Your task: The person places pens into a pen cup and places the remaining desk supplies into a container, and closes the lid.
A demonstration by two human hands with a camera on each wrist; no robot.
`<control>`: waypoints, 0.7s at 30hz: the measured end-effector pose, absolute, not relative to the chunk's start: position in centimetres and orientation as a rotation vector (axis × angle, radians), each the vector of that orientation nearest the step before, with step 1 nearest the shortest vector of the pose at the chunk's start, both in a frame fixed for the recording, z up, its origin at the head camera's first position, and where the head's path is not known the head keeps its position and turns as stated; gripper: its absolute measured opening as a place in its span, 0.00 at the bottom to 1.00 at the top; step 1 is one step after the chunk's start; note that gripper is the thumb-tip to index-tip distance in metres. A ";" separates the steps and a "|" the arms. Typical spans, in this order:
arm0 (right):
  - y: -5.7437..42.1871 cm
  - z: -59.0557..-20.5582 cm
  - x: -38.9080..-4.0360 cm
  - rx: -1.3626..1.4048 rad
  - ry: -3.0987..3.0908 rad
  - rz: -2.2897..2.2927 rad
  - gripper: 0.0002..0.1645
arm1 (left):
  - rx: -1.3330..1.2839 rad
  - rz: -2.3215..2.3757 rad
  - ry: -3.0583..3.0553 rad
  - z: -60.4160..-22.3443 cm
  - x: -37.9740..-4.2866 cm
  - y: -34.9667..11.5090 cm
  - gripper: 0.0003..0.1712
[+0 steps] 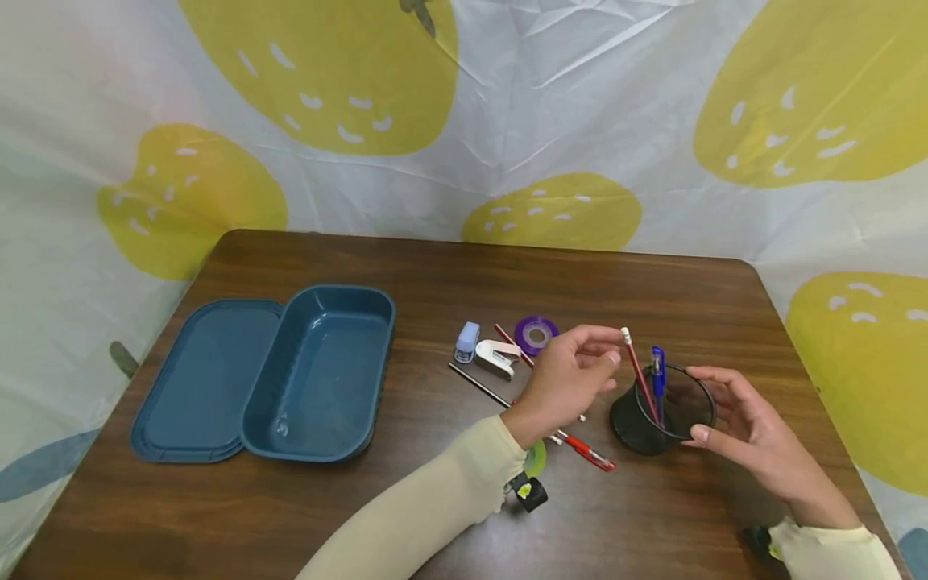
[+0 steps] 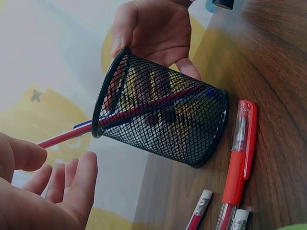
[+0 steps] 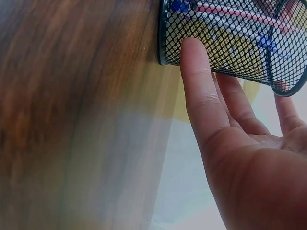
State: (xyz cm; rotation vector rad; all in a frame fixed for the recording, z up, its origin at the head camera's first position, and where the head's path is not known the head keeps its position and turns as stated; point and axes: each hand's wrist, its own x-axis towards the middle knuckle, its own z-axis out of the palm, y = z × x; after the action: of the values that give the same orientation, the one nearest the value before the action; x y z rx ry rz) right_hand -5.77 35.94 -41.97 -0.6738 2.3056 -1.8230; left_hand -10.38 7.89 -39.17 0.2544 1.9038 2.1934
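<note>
A black mesh pencil cup (image 1: 638, 431) stands toward the right of the table. My right hand (image 1: 757, 439) holds its side, thumb and index finger at the rim; in the right wrist view a finger lies along the mesh (image 3: 225, 52). Inside lean a red pencil (image 1: 638, 370), white eraser end up, and a blue pen (image 1: 658, 374). By the pencil's eraser end is my left hand (image 1: 569, 379), fingers loosely spread. From the left wrist view, thumb and fingers of the left hand (image 2: 53, 191) are apart, the pencil (image 2: 67, 136) passing behind the thumb.
Left of the cup lie a red pen (image 1: 587, 453), a black pencil (image 1: 478, 385), a white stapler (image 1: 497, 358), a light-blue bottle-shaped item (image 1: 467, 341), purple tape (image 1: 537, 335) and green tape (image 1: 535, 457). A blue bin (image 1: 312, 387) overlaps its lid (image 1: 203, 379) at left.
</note>
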 end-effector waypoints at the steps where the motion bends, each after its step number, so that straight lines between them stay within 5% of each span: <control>1: 35.9 -42.0 -5.8 -0.673 2.320 -1.811 0.43 | 0.251 2.192 1.904 -39.2 -10.4 7.8 0.15; 21: 36.3 -41.8 -5.5 -0.635 2.314 -1.803 0.43 | 0.214 2.202 1.906 -39.9 -10.9 4.2 0.11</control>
State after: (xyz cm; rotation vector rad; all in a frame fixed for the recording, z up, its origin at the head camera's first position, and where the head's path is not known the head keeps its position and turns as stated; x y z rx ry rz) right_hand -5.48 36.31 -41.79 -0.6346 2.3144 -1.8029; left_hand -10.94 4.20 -39.92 0.2145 1.9063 2.2022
